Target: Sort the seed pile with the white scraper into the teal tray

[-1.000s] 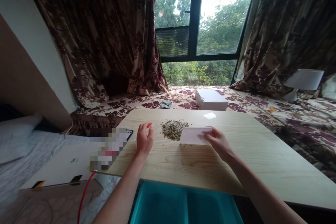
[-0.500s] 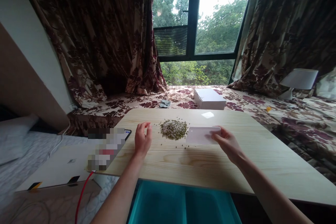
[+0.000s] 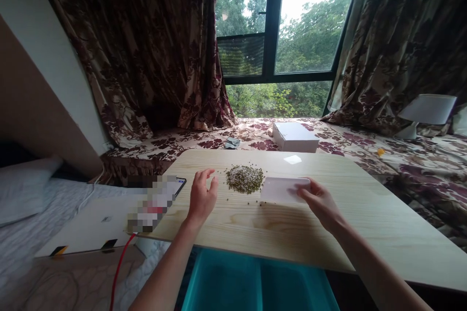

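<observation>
A pile of small green beans mixed with white grains [image 3: 244, 178] lies on the wooden tabletop [image 3: 226, 228], with a few loose beans around it. To its left my left hand [image 3: 202, 197] hovers with fingers curved and thumb apart, holding nothing. My right hand [image 3: 323, 204] pinches the right end of a shallow, translucent white plastic tray [image 3: 279, 190] between thumb and fingers. The tray's left end is beside the right edge of the pile. Part of its right end is hidden by my fingers.
Under the table's near edge is a teal divided bin [image 3: 222, 282]. A phone [image 3: 180, 184], partly pixelated, lies at the left edge near a red cable [image 3: 118, 267]. Beyond the table are a white box [image 3: 295, 137], a grey cloth [image 3: 232, 143] and a lamp [image 3: 426, 109].
The whole view has shifted slightly. My left hand has opened a little, its thumb now farther from the fingers. My right hand keeps its hold on the tray beside the pile.
</observation>
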`<control>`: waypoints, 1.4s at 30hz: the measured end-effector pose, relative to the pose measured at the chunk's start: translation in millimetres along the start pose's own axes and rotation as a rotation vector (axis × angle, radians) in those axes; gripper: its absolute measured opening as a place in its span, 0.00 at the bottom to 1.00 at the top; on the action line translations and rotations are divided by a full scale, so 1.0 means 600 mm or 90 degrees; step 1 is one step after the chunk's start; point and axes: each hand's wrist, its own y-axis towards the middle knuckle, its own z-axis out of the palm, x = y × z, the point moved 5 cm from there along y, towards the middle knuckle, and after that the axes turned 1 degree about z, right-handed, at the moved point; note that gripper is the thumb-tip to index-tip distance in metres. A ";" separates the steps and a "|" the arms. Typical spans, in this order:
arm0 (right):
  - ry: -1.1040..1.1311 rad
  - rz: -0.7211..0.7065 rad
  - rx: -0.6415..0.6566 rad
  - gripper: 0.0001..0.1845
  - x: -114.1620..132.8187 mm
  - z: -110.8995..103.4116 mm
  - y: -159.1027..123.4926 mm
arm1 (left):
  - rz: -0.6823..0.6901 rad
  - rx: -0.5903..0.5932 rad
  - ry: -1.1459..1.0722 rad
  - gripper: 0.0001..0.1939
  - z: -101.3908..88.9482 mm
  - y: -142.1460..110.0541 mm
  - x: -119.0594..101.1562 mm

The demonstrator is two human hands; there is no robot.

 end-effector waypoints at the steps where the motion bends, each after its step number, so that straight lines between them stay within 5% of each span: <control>1: -0.004 -0.002 -0.004 0.13 -0.001 -0.002 0.000 | -0.027 0.005 -0.018 0.12 -0.003 -0.005 0.000; 8: -0.001 0.006 -0.018 0.17 -0.003 -0.008 -0.003 | -0.222 -0.016 -0.112 0.15 -0.021 -0.054 0.048; 23: 0.003 -0.004 -0.011 0.10 -0.002 -0.007 -0.005 | -0.241 -0.008 -0.138 0.20 -0.026 -0.068 0.058; 33: -0.010 -0.012 0.010 0.15 -0.001 0.002 -0.002 | -0.256 -0.007 -0.149 0.21 -0.026 -0.068 0.061; 42: -0.004 -0.014 -0.048 0.13 -0.005 -0.013 0.005 | -0.235 0.002 -0.117 0.19 -0.030 -0.068 0.044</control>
